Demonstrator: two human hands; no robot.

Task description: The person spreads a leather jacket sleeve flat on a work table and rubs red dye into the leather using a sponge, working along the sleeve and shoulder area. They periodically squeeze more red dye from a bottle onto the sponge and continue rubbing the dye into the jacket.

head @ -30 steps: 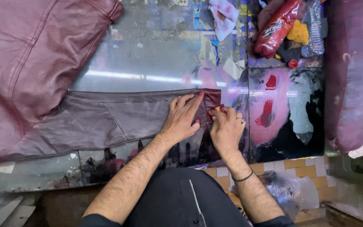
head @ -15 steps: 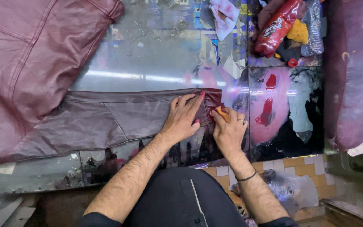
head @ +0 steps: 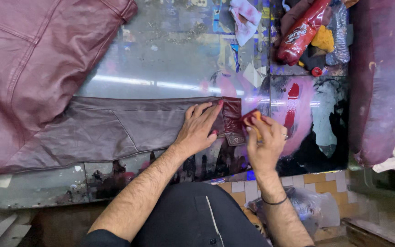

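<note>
- Leather jacket lies flat on the glass table, body at the far left, one sleeve stretched rightward to the cuff.
- Left hand spread flat, palm down on the sleeve just left of the cuff, pinning it.
- Right hand just right of the cuff, fingers closed in a pinch on a small red-stained sponge touching the cuff edge.
- Handling, as a guess: leather looks soft, floppy, fairly heavy, smooth and a bit slick where wet with dye; slides on glass unless pressed. Best held by flat pressure beside the cuff, or gripped at the cuff's thick seam.
- Stained rag and red packet lie well beyond the cuff, far side of the table.
- Versus half a second back: left hand unchanged on the sleeve; right hand shifted slightly, sponge now more visible at the cuff edge. Jacket not moved.
</note>
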